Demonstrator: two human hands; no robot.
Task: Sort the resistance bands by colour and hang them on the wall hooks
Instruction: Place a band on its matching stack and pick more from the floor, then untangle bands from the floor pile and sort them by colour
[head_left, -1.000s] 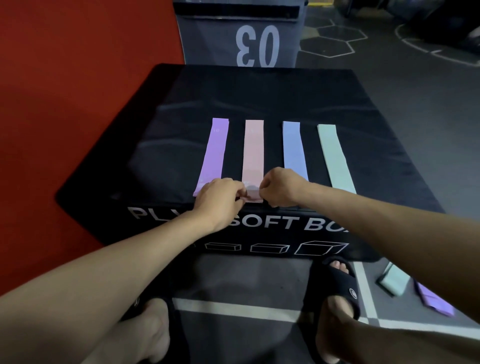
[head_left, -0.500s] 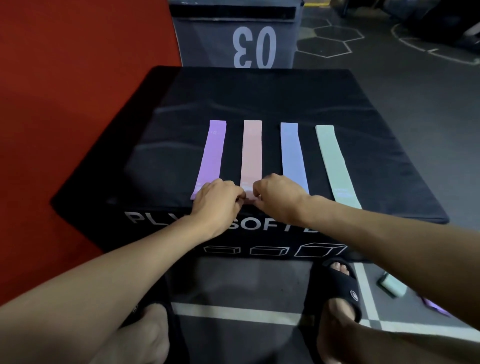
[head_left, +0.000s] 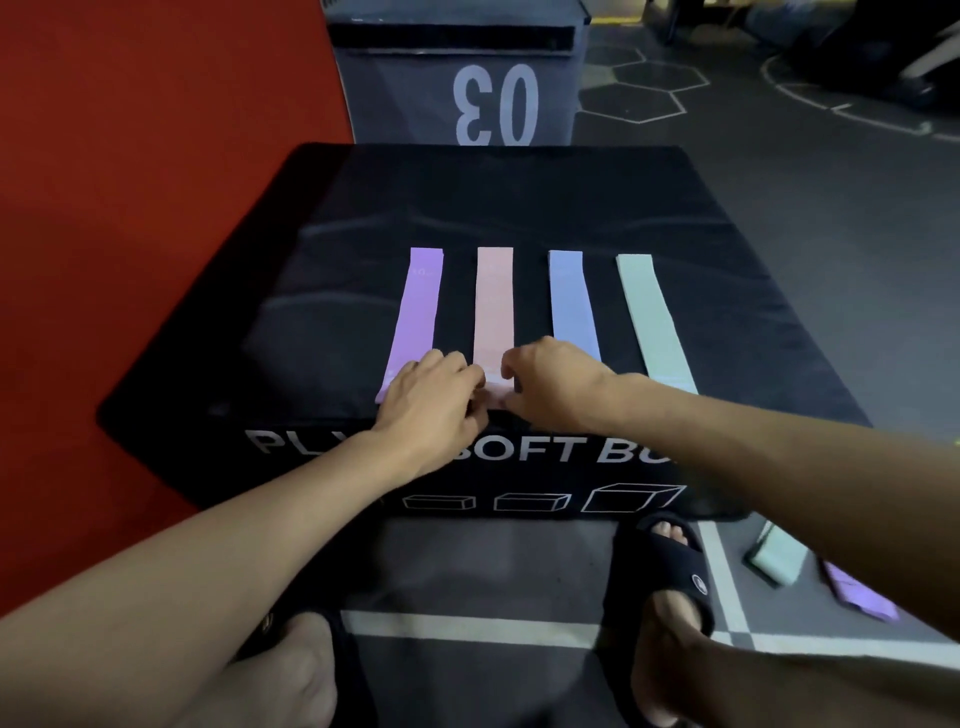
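Flat on the black soft box (head_left: 519, 208) lie several resistance bands side by side: a purple band (head_left: 418, 312), a pink band (head_left: 493, 306), a blue band (head_left: 571, 306) and a mint green band (head_left: 652, 322). My left hand (head_left: 431, 400) and my right hand (head_left: 550, 384) meet at the near end of the pink band and pinch it from both sides at the box's front edge. My left hand covers the purple band's near end. No wall hooks are in view.
A grey box marked 03 (head_left: 493, 104) stands behind the soft box, with a red mat (head_left: 130, 208) to the left. On the floor at right lie another mint green band (head_left: 774, 558) and another purple band (head_left: 857, 592). My sandalled feet stand close to the box.
Both hands have stayed at the pink band's near end, with the fingers shifting slightly on it. The bands have not moved on the box.
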